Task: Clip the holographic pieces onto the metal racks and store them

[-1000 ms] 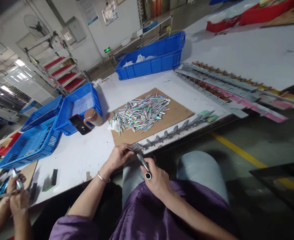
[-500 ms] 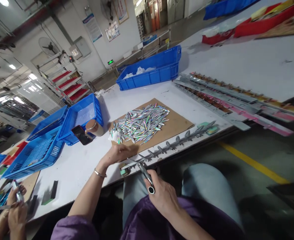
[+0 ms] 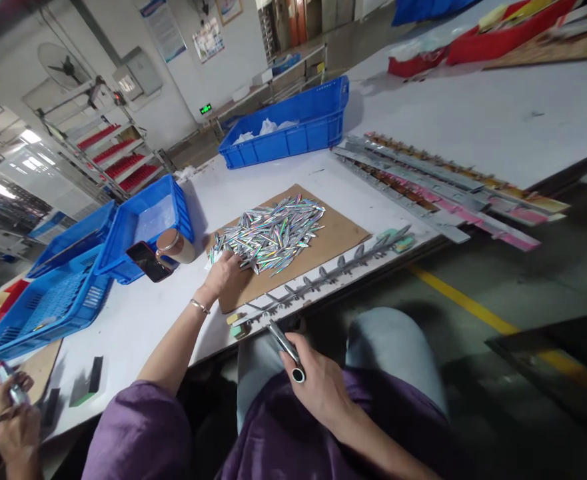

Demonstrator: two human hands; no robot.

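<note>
My left hand (image 3: 226,275) reaches onto the brown cardboard sheet (image 3: 340,235) and touches the near left end of a pile of shiny holographic lure-shaped pieces (image 3: 269,233); whether it grips one is hidden. My right hand (image 3: 318,387) stays over my lap, closed around a slim metal tool (image 3: 284,347) with a black round end. A long metal strip with clips (image 3: 323,275) lies along the table's front edge, between both hands.
Blue crates stand at the back (image 3: 293,127) and left (image 3: 146,223), with a phone (image 3: 147,261) and a brown-lidded jar (image 3: 174,245) beside them. More clip strips (image 3: 438,190) lie to the right. Another person's hands (image 3: 10,420) work at the lower left.
My left hand left the clip strip at the table edge and moved forward to the pile of shiny pieces. My right hand kept the tool near my lap.
</note>
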